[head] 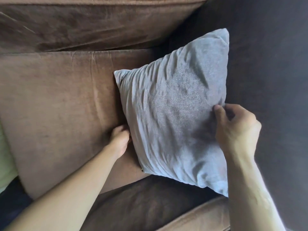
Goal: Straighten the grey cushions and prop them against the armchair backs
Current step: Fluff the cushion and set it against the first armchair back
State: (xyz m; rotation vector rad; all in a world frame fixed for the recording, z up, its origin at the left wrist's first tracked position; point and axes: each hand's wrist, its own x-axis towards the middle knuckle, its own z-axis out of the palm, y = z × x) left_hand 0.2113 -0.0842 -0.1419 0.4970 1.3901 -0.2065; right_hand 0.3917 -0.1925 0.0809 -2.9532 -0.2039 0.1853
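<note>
One wrinkled grey cushion (pixel 173 110) stands on the brown seat pad (pixel 55 104) of an armchair, leaning to the right against the dark chair back (pixel 266 60). My left hand (pixel 120 139) is tucked under the cushion's lower left edge, fingers hidden behind the fabric. My right hand (pixel 236 129) pinches the cushion's right edge between thumb and fingers. A small zip pull shows at the cushion's lower left corner.
A brown padded armrest (pixel 83 25) runs along the top of the view and another brown armrest (pixel 191 219) lies at the bottom. A pale green surface (pixel 5 164) shows at the far left edge.
</note>
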